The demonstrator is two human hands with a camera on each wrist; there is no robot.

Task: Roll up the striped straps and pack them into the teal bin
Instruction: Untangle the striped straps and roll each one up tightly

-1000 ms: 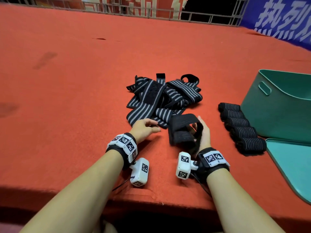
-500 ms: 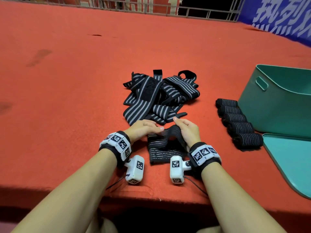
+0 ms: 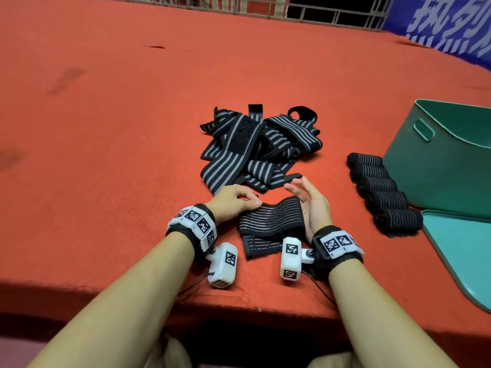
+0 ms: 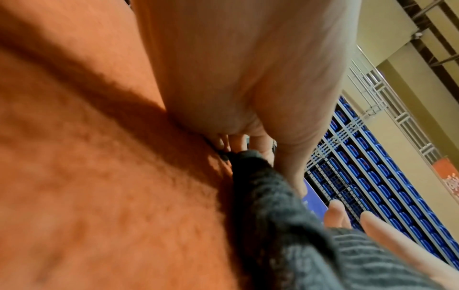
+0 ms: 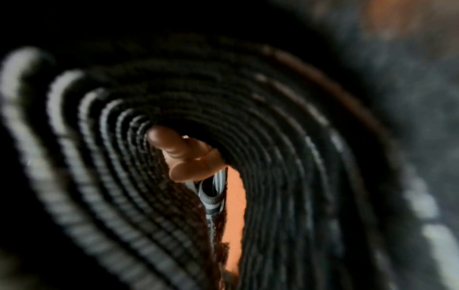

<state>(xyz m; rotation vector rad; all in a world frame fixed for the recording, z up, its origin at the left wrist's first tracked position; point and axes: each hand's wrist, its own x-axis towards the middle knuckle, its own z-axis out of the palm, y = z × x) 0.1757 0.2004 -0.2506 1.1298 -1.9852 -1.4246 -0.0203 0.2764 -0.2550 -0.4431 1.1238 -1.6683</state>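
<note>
The teal bin (image 3: 435,166) is cut off at right frame; five rolled straps (image 3: 382,191) beside it. Loose pile (image 3: 255,147) uncountable. Left hand (image 3: 233,199) pinches the strap (image 3: 271,224); right hand (image 3: 312,205) rests open-fingered against it.

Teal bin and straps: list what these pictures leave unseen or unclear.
- Teal bin: head view cuts it at the right edge; its floor is hidden behind its wall, so any contents are unknown.
- Strap under the hands: right wrist view is filled by its blurred folds; its full length is unclear.
- Left hand: left wrist view blurred; fingers barely show.
- Pile of loose straps: overlapping, count unclear.
</note>
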